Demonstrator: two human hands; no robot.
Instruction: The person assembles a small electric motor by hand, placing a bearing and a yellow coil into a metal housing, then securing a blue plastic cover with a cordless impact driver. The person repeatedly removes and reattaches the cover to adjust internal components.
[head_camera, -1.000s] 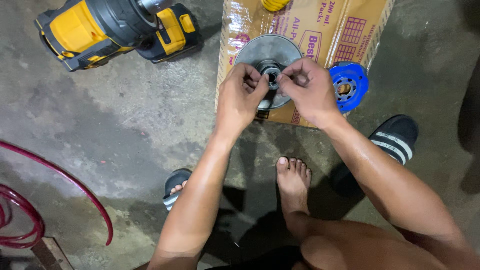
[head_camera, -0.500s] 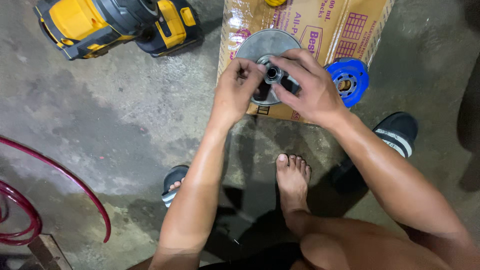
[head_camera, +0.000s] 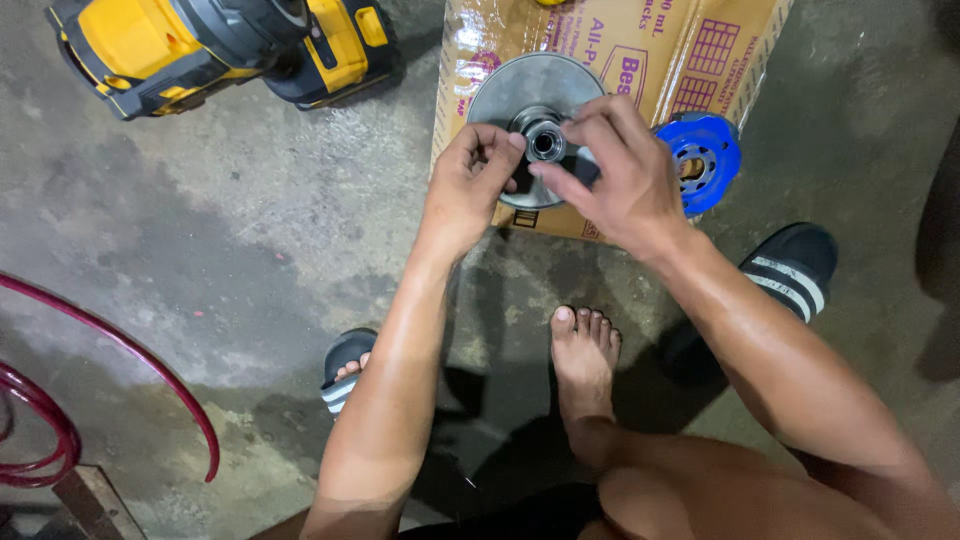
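Only the head view to go on, looking straight down at a concrete floor (head_camera: 250, 250).

Both hands are working on a grey metal disc (head_camera: 530, 85), some kind of pulley face, lying flat on a piece of brown cardboard (head_camera: 690, 50) spread on the floor. The left hand (head_camera: 465, 190) has its fingers curled together at the left edge of the hub, thumb and forefinger pinched at the small round bearing-like piece (head_camera: 545, 143) in the middle. The right hand (head_camera: 615, 175) comes over from the other side, fingertips closed on the same centre piece, so both are clamped on it rather than on the disc itself.

Looks to me like the stage of seating or wiggling that centre part in the hub. The next bit probably needs it kept square to the bore with even pressure from both sides, otherwise it'll cock and bind.

Just beside the right hand there's a blue round part with holes (head_camera: 705, 155), resting on the cardboard edge. A yellow and black power tool (head_camera: 210, 45) lies up top left, well apart, and a red hose (head_camera: 120, 350) curves along the left. One bare foot (head_camera: 585, 355), black slides (head_camera: 790, 265) around.
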